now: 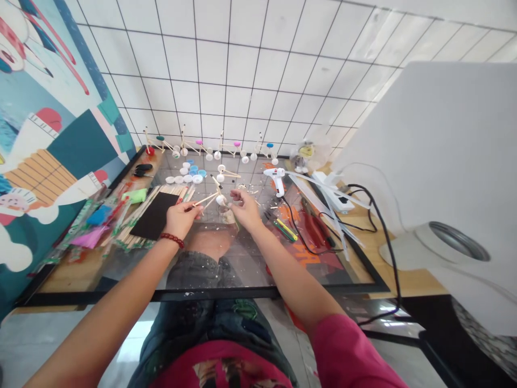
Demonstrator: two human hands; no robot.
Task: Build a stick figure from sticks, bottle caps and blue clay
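My left hand (180, 220), with a red bead bracelet on its wrist, pinches the sticks of a small model (210, 199) built from thin wooden sticks. A white bottle cap (221, 200) forms a wheel at the model's right end, and a dark-tipped stick rises from it. My right hand (245, 209) is just right of that cap, fingers bent and apart; whether its thumb touches the cap I cannot tell. Behind the hands lies another stick piece with white caps (221, 172). Loose white and blue caps (194, 170) lie to the left.
Finished-looking stick models (202, 148) line the back edge. A white glue gun (277, 180), a yellow-green cutter (286, 229), red-handled pliers (317, 229) and a power strip (333, 191) sit right. Left are a black sheet (154, 215), stick bundles and a green clay pack (135, 195).
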